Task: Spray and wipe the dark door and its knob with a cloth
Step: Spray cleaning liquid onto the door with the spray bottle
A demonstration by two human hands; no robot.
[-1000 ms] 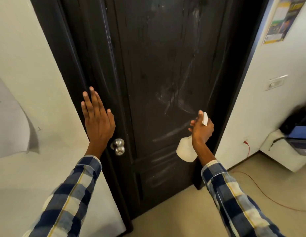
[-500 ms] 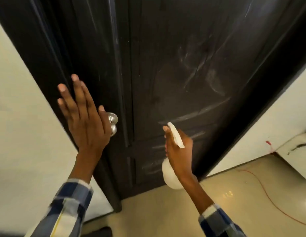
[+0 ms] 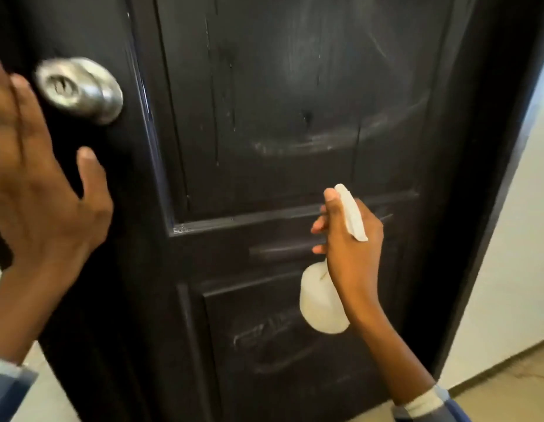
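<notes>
At the dark door (image 3: 295, 117), gripping the white spray bottle (image 3: 322, 303) in the right hand (image 3: 350, 248), nozzle toward the lower panels; left hand (image 3: 42, 190) spreading open-fingered, blurred, just beside the knob (image 3: 79, 88). Probably best aiming squarely, misting smudges evenly. No cloth showing.

The door (image 3: 280, 117) fills the middle of the view. The knob (image 3: 79, 89) sits on the door near its left edge, in the upper left. The left hand (image 3: 42, 190) is just below and to the left of the knob, in front of the door; whether it touches the door I cannot tell. The spray bottle (image 3: 324, 303) is in the right hand (image 3: 353, 251), in front of the lower middle of the door, its head up and its body below the hand. The wall (image 3: 514, 239) stands to the right of the door, and the floor (image 3: 508, 394) lies below it, at the lower right.
</notes>
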